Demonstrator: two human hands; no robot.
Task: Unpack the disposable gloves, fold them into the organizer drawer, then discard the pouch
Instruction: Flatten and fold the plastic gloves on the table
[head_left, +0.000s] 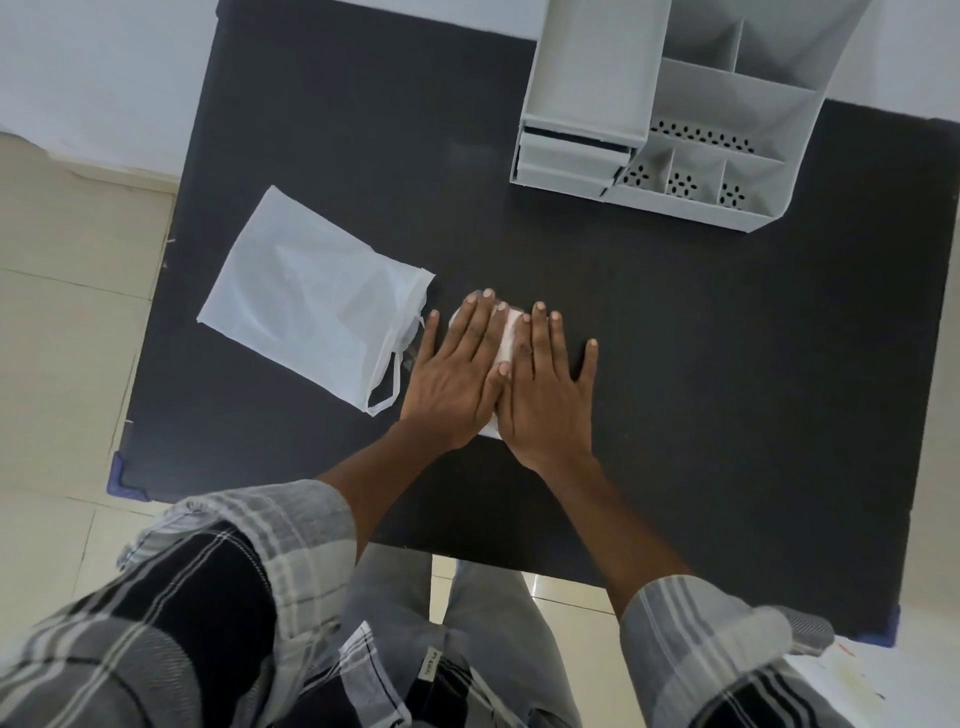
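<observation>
white pouch, black table, plaid sleeve

white pouch flat, folded gloves, drawer ajar

You have two hands flat on one tabletop, one white pouch at left, one folded glove bundle, one organizer far right.

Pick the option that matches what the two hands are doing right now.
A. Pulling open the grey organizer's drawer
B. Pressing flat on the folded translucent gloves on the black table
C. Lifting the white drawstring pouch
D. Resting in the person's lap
B: the left hand and right hand lie side by side with straight fingers on the folded translucent disposable gloves, while the white drawstring pouch lies untouched beside them.
</observation>
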